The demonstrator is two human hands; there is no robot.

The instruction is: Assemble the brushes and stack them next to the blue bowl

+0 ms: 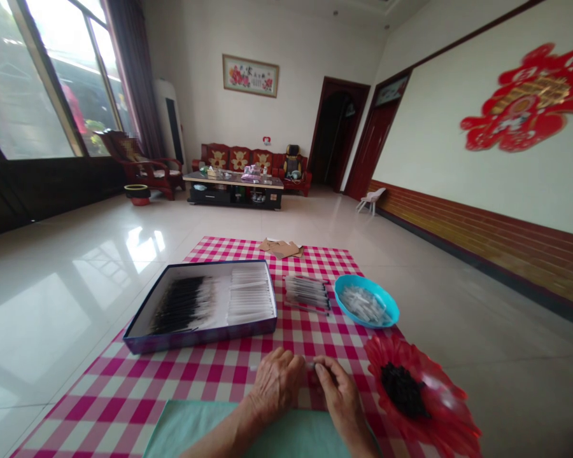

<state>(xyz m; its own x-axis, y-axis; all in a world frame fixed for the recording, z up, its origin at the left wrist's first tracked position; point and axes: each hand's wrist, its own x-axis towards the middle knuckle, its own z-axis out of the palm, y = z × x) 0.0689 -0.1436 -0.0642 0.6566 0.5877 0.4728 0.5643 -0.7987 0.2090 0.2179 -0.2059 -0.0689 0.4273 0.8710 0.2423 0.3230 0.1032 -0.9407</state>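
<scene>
My left hand (277,380) is closed around a thin whitish stick, whose pale, blurred end pokes out to its left over the checked cloth. Just to the right, my right hand (338,389) pinches thumb and forefinger together at the stick's other side; a small greyish bit shows at the fingertips, too small to name. Beyond the hands, a shallow box (200,340) holds many thin sticks, black ones (179,305) on the left and white ones (251,296) on the right. A row of thin pen-like sticks with dark ends (307,294) lies beside the box.
A blue bowl (394,308) holds short clear pieces; a red petal-edged dish (451,397) holds small black pieces. Torn brown cardboard (281,247) lies at the cloth's far edge. A pale green cloth (191,426) lies under my forearms. A low table (233,191) and sofa stand farther back.
</scene>
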